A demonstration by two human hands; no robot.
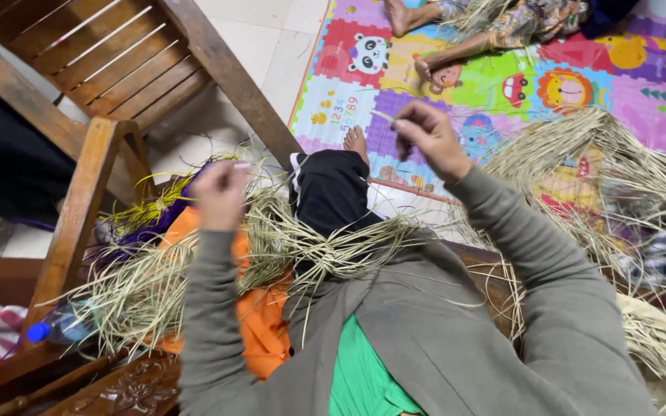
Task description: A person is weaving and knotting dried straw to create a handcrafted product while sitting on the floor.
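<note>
Seen from above, a person in a grey cardigan works dried straw across the lap beside a slatted wooden chair [79, 192] at the far left, where a plastic bottle with a blue cap [55, 327] lies under the armrest. Loose dried strands [156, 285] spill over an orange cloth [260, 323] on that side. The left hand [220, 192], raised and blurred, is curled nearly shut, fingertips pinched together on what looks like the near end of a thin straw strand [383, 116]; the grip itself is too blurred to confirm. The strand cannot be traced across the middle; its visible end shows at the right hand, long axis running roughly left to right and tilted slightly up-left. A black-clad knee [331, 192] rises between the two hands, with a woven knot of straw [333, 254] draped just below it. The right hand [429, 139] is closed, thumb and forefinger pinching that pale end. Farther right, a large heap of straw [610, 177] lies on a colourful play mat [502, 85], where another person's bare feet [425, 46] rest.
</note>
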